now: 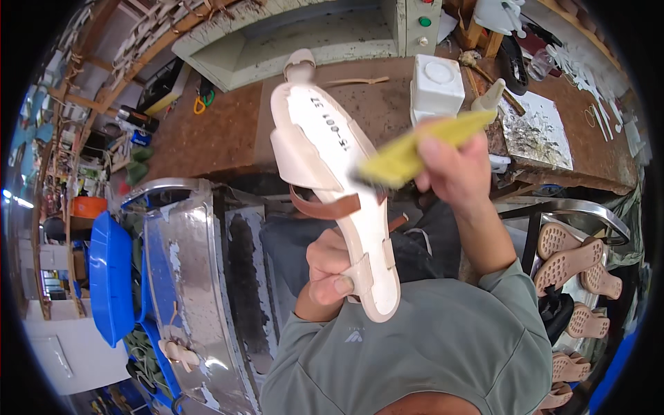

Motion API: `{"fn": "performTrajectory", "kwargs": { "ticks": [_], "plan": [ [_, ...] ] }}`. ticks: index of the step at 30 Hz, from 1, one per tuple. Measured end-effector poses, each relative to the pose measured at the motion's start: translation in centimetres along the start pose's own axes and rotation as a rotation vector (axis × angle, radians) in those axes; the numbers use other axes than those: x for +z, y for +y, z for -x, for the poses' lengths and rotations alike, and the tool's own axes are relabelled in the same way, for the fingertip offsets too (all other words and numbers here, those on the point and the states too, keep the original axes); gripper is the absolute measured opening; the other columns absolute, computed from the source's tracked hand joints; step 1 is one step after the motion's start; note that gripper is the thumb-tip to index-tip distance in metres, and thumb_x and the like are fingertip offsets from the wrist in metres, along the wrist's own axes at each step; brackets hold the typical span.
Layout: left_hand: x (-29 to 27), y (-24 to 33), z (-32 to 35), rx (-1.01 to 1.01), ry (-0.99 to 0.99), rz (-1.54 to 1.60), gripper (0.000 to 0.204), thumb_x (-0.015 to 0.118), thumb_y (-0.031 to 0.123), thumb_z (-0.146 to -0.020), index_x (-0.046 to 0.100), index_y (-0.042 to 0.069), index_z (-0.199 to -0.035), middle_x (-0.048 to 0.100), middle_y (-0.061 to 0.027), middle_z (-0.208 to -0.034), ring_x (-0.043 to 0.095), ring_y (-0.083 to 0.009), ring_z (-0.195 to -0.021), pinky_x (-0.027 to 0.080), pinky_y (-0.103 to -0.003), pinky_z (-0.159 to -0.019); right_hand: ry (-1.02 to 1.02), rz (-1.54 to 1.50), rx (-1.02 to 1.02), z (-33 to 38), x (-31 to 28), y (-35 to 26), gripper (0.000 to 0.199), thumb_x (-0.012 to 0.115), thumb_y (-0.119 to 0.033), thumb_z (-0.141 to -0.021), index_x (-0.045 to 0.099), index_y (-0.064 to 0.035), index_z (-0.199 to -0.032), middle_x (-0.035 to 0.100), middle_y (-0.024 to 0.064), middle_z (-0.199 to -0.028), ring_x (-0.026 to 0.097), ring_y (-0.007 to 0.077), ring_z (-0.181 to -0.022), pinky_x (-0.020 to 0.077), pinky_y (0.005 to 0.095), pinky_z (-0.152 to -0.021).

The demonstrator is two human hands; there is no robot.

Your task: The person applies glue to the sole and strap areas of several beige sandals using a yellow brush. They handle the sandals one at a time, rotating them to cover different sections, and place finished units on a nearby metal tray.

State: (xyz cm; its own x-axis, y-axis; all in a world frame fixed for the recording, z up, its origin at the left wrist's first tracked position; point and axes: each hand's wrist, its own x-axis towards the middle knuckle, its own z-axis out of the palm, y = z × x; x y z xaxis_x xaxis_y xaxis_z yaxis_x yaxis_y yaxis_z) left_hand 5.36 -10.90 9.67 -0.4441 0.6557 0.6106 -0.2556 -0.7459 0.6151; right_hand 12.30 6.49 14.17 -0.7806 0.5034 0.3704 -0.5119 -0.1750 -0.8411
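In the middle I see a beige sandal upper (304, 160), its pale sole side turned toward me and its toe end pointing away. A brown strap (325, 208) crosses it. My left hand (328, 270) is closed around the heel end, thumb pressed on the edge. My right hand (456, 162) grips a yellow, flat-handled brush (398, 162). Its dark tip is at the sandal's midsection; motion blur hides whether they touch.
A white square container (437, 86) stands on the brown bench (225, 128). A stained paper sheet (538, 130) lies at its right. Another sandal piece (299, 63) lies beyond the toe. Several beige soles (570, 266) fill a rack at right; a blue basin (111, 280) is at left.
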Motion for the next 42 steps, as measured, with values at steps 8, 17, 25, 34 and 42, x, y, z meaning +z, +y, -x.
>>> {"fn": "performTrajectory", "kwargs": {
  "ticks": [8,17,25,34,42],
  "plan": [
    [-3.7,0.7,1.1,-0.026,0.107,-0.424,0.042,0.053,0.027,-0.074,0.061,-0.014,-0.076,0.062,-0.0265,-0.08,0.063,-0.034,-0.069,0.053,-0.042,-0.07,-0.149,0.195,-0.023,3.5,-1.8,0.1,0.018,0.062,0.002,-0.077,0.063,0.004,-0.094,0.061,0.0074,-0.075,0.053,0.0085,-0.052,0.0406,0.0196,-0.046],
    [-6.6,1.3,-3.6,0.064,0.268,-0.371,0.046,0.048,0.023,-0.077,0.054,-0.018,-0.095,0.063,-0.0206,-0.085,0.063,-0.0235,-0.073,0.051,-0.029,-0.069,-0.196,-0.054,0.437,3.4,-3.0,3.6,0.031,0.051,-0.028,-0.092,0.06,0.0005,-0.1,0.06,0.0052,-0.068,0.055,0.0102,-0.06,0.0442,0.0215,-0.055],
    [-1.7,1.1,-4.9,0.269,0.115,-0.982,0.024,0.052,0.018,-0.081,0.056,-0.005,-0.087,0.056,-0.0134,-0.091,0.054,-0.0212,-0.085,0.043,-0.032,-0.076,-0.133,-0.234,0.396,4.7,0.0,1.5,0.021,0.058,-0.024,-0.089,0.058,-0.0063,-0.078,0.057,0.0022,-0.061,0.051,0.0078,-0.052,0.0398,0.021,-0.048],
    [2.0,-0.1,0.6,-0.282,0.24,-0.73,0.02,0.058,0.019,-0.09,0.06,0.0,-0.092,0.054,0.0025,-0.068,0.047,-0.0029,-0.06,0.038,-0.018,-0.054,-0.091,0.036,0.285,7.3,-1.6,3.4,0.02,0.06,-0.023,-0.087,0.06,-0.0066,-0.077,0.059,-0.0015,-0.064,0.051,0.0055,-0.057,0.0402,0.021,-0.053],
    [-2.0,1.8,-2.7,-0.327,0.35,-0.305,0.012,0.056,0.01,-0.088,0.059,-0.001,-0.088,0.058,-0.0042,-0.069,0.054,-0.0089,-0.058,0.045,-0.023,-0.053,-0.207,0.197,0.295,4.6,-0.9,3.0,0.021,0.059,-0.023,-0.088,0.062,-0.0032,-0.08,0.06,0.0011,-0.066,0.055,0.0083,-0.063,0.0429,0.0225,-0.059]
  ]
}}
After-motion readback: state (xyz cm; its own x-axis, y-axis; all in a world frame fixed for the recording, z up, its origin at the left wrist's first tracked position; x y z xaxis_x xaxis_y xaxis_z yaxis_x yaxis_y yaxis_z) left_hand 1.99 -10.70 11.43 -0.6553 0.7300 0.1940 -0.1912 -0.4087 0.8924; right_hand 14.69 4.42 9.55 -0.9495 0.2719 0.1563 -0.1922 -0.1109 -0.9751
